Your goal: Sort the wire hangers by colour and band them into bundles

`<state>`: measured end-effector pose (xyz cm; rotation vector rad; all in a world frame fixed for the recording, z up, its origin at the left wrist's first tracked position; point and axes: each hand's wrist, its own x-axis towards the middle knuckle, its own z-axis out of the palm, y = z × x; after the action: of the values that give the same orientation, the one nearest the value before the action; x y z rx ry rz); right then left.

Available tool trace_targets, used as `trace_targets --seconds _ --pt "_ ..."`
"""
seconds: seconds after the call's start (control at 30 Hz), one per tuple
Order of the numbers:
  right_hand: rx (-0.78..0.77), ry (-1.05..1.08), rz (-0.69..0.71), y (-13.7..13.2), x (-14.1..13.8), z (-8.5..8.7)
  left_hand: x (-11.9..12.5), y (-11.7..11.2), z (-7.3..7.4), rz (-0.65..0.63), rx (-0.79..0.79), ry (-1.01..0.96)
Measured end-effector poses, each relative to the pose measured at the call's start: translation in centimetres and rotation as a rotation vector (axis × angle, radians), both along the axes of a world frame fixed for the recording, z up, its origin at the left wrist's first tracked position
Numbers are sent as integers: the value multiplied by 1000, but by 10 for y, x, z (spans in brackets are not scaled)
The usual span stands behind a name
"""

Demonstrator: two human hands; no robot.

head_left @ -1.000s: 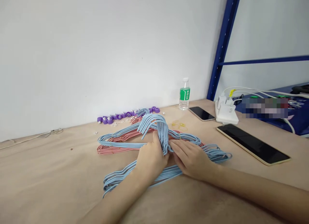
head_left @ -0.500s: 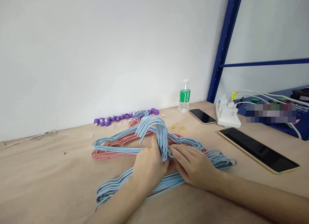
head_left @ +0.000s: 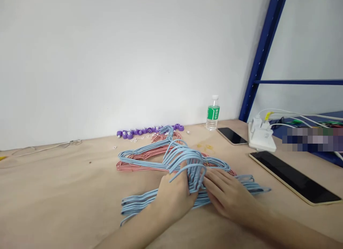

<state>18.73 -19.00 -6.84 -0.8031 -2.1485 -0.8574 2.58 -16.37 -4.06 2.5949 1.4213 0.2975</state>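
Observation:
A bunch of blue clothes hangers (head_left: pixel 197 158) stands hooks up in front of me, its lower bars close to the table. My left hand (head_left: pixel 174 192) is closed around the necks from the left, thumb pointing up along them. From the right, my right hand (head_left: pixel 227 192) grips the same bunch just under the hooks; its fingertips are partly hidden behind the wires. Just beyond lies a flat stack of blue hangers (head_left: pixel 146 149) on top of pink hangers (head_left: pixel 128 167), hooks pointing toward the wall.
Purple caps (head_left: pixel 139 132) line the wall, with small white rings near them. Yellow rubber bands (head_left: pixel 206 147) lie behind the hangers. To the right are a water bottle (head_left: pixel 213 115), a phone (head_left: pixel 232 136), a larger phone (head_left: pixel 292 177) and a power strip (head_left: pixel 264 140). A blue rack post (head_left: pixel 257 70) rises behind.
The hooks of the held bunch have tipped toward me and fanned apart. Both hands have stayed on the hangers, and the view has shifted slightly left and up.

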Motion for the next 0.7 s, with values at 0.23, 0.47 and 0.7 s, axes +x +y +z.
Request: trace_targets --seconds 0.23,0.47,0.7 --pt "-62 6 -57 -8 19 -2 -5 0 1 -53 19 -30" --pt "-149 58 -46 -1 33 -1 -13 5 -3 -200 46 -154" --pt "-139 113 -41 2 25 -3 -9 8 6 -33 -72 56"
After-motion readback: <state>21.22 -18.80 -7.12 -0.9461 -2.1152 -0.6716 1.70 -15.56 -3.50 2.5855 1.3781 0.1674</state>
